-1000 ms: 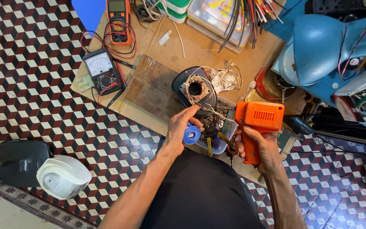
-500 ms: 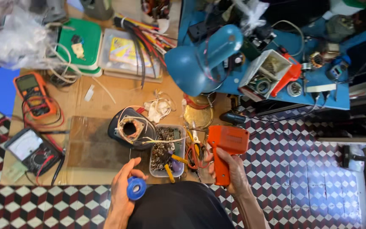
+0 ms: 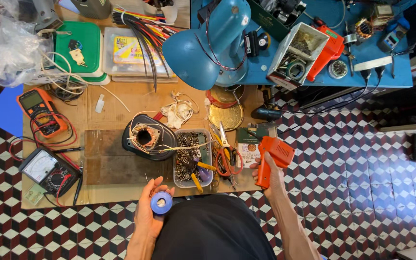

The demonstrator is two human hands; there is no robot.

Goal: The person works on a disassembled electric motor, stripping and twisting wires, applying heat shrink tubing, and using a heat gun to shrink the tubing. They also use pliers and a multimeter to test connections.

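Got the blue tape roll (image 3: 161,202) cupped in my left hand (image 3: 149,212), right hand (image 3: 269,175) gripping the orange soldering gun (image 3: 271,159), motor coil (image 3: 146,137) on the surface (image 3: 121,108) not taped yet.

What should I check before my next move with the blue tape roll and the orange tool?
1. Left hand grips the blue tape roll: ok.
2. Right hand holds the orange tool by its handle: ok.
3. Tape's loose end found: cannot tell.
4. Black motor housing sits flat on the wooden board, its wires loose: ok.
5. Scissors lie apart from both hands: ok.
6. Parts tray within reach, between the hands: ok.
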